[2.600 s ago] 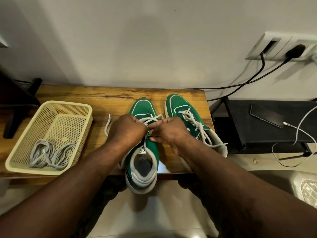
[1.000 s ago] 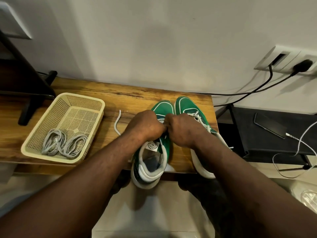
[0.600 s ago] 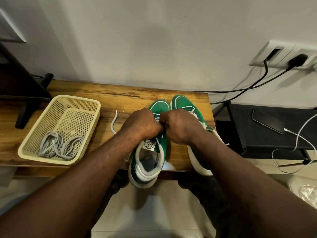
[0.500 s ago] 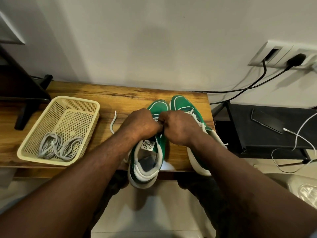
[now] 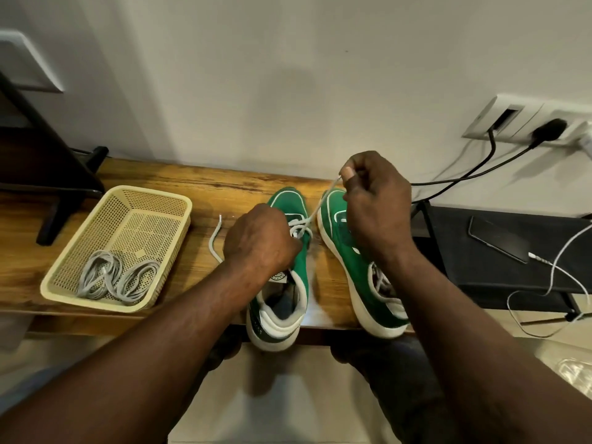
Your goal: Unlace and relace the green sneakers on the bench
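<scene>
1. A person's two bare arms reach forward over a wooden bench (image 5: 205, 190) set against a pale wall; two green sneakers stand on it side by side, toes toward the wall, heels jutting past the front edge.
2. The left hand (image 5: 261, 238) lies over the lacing area of the left sneaker (image 5: 288, 200), back of the hand upward, fingers curled down out of sight; I cannot tell whether they grip anything.
3. The right hand (image 5: 374, 200) is raised above the toes of both shoes; thumb and forefinger pinch the tip of a white lace (image 5: 315, 213), which runs taut and slanting down to the front eyelets of the left sneaker.
4. The lace's other end (image 5: 215, 238) lies loose on the bench, just left of the left hand.
5. The right sneaker (image 5: 352, 261) sits just beside the first, partly under the right forearm; white lacing shows near its collar.
6. A cream plastic basket (image 5: 150, 191) rests on the bench well to the left; grey laces (image 5: 115, 280) lie coiled in its near end.
7. To the right, a dark phone (image 5: 498, 238) lies on a black stand (image 5: 480, 277) with a white cable (image 5: 551, 274) plugged in; black cords (image 5: 464, 174) run up to a wall socket (image 5: 525, 123).
</scene>
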Available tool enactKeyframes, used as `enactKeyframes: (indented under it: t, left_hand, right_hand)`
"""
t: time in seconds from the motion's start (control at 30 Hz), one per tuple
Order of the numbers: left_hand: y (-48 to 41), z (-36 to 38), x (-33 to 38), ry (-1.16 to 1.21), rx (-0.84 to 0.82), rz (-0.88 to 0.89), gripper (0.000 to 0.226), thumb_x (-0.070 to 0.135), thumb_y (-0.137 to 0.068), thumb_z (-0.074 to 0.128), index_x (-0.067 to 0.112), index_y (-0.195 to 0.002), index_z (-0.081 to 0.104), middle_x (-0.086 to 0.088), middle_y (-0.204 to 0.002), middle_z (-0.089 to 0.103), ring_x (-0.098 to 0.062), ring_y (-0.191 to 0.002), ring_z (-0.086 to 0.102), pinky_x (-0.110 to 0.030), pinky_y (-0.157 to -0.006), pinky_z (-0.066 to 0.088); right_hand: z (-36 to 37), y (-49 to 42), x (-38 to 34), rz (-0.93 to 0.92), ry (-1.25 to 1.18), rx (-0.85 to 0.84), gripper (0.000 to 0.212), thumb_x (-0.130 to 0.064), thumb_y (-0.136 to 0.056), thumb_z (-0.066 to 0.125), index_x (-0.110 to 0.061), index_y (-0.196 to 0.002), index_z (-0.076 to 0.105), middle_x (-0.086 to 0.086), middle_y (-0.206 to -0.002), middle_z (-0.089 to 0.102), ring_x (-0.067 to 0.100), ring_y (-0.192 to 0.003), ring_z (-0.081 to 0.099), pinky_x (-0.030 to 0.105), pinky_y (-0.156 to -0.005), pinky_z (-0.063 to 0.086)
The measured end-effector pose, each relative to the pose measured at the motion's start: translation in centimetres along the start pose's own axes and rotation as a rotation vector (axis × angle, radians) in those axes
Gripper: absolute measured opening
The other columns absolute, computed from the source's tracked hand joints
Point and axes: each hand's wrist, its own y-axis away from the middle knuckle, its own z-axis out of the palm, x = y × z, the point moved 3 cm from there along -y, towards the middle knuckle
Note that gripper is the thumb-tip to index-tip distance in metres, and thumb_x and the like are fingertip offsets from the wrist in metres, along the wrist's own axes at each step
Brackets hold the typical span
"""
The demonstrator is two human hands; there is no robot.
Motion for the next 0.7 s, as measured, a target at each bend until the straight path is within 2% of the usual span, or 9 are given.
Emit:
enactKeyframes:
  t: [0.1, 0.17, 0.23, 0.3, 0.37, 0.4, 0.5, 0.57, 0.7]
  left_hand:
    - [0.4, 0.4, 0.3, 0.099, -0.082, -0.025, 0.032, 0.044, -0.086, 0.078, 0.014, -0.077, 0.072, -0.002, -0.071, 0.061, -0.019, -0.065, 0.061, -0.027, -0.051, 0.036]
    - [0.4, 0.7, 0.3, 0.163, -0.132, -0.036, 0.032, 0.045, -0.088, 0.076, 0.016, -0.077, 0.071, -0.002, -0.072, 0.065, -0.019, -0.066, 0.063, -0.028, -0.054, 0.040]
    - [0.4, 1.0, 0.2, 0.188, -0.151, -0.039, 0.033, 0.048, -0.088, 0.073, 0.018, -0.077, 0.072, -0.002, -0.073, 0.067, -0.021, -0.068, 0.065, -0.029, -0.057, 0.043]
    - [0.4, 1.1, 0.2, 0.198, -0.175, -0.038, 0.035, 0.050, -0.090, 0.069, 0.017, -0.078, 0.074, -0.003, -0.075, 0.069, -0.022, -0.071, 0.066, -0.030, -0.059, 0.045]
    - [0.3, 1.2, 0.3, 0.240, -0.208, -0.043, 0.035, 0.048, -0.091, 0.069, 0.016, -0.079, 0.075, -0.005, -0.077, 0.071, -0.024, -0.073, 0.068, -0.032, -0.061, 0.048]
    - [0.3, 1.3, 0.4, 0.260, -0.215, -0.046, 0.034, 0.047, -0.091, 0.071, 0.016, -0.080, 0.074, -0.005, -0.078, 0.072, -0.024, -0.074, 0.068, -0.032, -0.061, 0.048]
    - [0.2, 1.3, 0.6, 0.248, -0.183, -0.068, 0.033, 0.047, -0.090, 0.075, 0.018, -0.077, 0.071, -0.003, -0.076, 0.069, -0.022, -0.071, 0.067, -0.029, -0.057, 0.044]
    - [0.4, 1.2, 0.7, 0.189, -0.138, -0.082, 0.034, 0.045, -0.091, 0.074, 0.018, -0.072, 0.068, -0.002, -0.072, 0.066, -0.020, -0.066, 0.064, -0.028, -0.053, 0.039]
    - [0.7, 1.0, 0.6, 0.117, -0.061, -0.075, 0.036, 0.037, -0.093, 0.070, 0.017, -0.065, 0.061, -0.002, -0.067, 0.058, -0.017, -0.060, 0.055, -0.028, -0.049, 0.034]
  right_hand:
    - [0.7, 0.8, 0.0, 0.104, -0.064, -0.086, 0.016, -0.022, -0.102, 0.055, -0.027, -0.088, 0.061, -0.003, -0.085, 0.068, 0.024, -0.084, 0.068, 0.054, -0.076, 0.057]
    - [0.9, 0.9, 0.2, 0.260, -0.151, -0.166, 0.022, -0.019, -0.105, 0.054, -0.028, -0.087, 0.061, -0.001, -0.091, 0.073, 0.023, -0.089, 0.071, 0.056, -0.084, 0.060]
    - [0.8, 0.7, 0.7, 0.493, -0.415, -0.203, 0.017, -0.013, -0.107, 0.048, -0.018, -0.098, 0.061, 0.003, -0.099, 0.079, 0.025, -0.094, 0.076, 0.056, -0.096, 0.059]
    - [1.1, 0.9, 0.8, 0.711, -0.663, -0.263, 0.020, -0.007, -0.108, 0.037, -0.009, -0.118, 0.054, 0.008, -0.103, 0.080, 0.028, -0.095, 0.079, 0.051, -0.099, 0.060]
    - [1.4, 1.2, 0.5, 0.801, -0.736, -0.298, 0.025, -0.004, -0.107, 0.032, -0.001, -0.121, 0.052, 0.009, -0.094, 0.080, 0.027, -0.089, 0.080, 0.046, -0.093, 0.063]
    - [1.7, 1.5, 0.3, 0.829, -0.758, -0.295, 0.025, -0.004, -0.107, 0.033, 0.001, -0.119, 0.054, 0.008, -0.083, 0.076, 0.023, -0.078, 0.078, 0.043, -0.086, 0.065]
    - [2.2, 1.7, -0.3, 0.885, -0.808, -0.251, 0.017, -0.006, -0.108, 0.038, -0.009, -0.106, 0.055, 0.001, -0.061, 0.051, 0.013, -0.050, 0.051, 0.034, -0.066, 0.061]
    - [1.9, 1.5, -1.3, 0.877, -0.855, -0.244, 0.019, -0.005, -0.107, 0.036, -0.014, -0.100, 0.051, -0.002, -0.059, 0.043, 0.011, -0.049, 0.038, 0.031, -0.059, 0.052]
    - [-1.1, 0.7, -4.1, 0.837, -1.150, -0.222, 0.022, -0.002, -0.103, 0.033, -0.014, -0.094, 0.049, -0.003, -0.062, 0.038, 0.009, -0.051, 0.031, 0.026, -0.054, 0.038]
